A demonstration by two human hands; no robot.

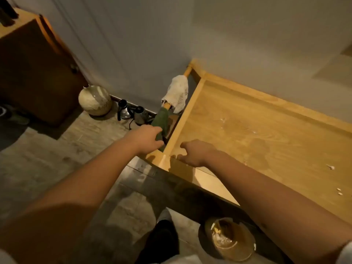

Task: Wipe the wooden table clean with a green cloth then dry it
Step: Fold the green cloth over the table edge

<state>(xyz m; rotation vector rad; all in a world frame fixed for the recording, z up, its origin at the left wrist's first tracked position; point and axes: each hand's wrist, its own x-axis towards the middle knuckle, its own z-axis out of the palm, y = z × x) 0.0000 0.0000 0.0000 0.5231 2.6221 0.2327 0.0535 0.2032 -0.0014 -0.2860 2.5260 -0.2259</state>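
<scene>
Cloth, the green cloth (161, 119) draped on the rail at eleven o'clock, looks soft and light; left hand (147, 139) grips its lower end, right hand (194, 152) rests loosely curled, empty.

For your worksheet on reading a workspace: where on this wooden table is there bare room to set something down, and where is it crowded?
Free: the wooden table between its end rail, the wall-side rim and the wet splashes. Crowded: the end rod with the white cloth and green cloth, where the left hand reaches; crumbs lie rightward.
</scene>
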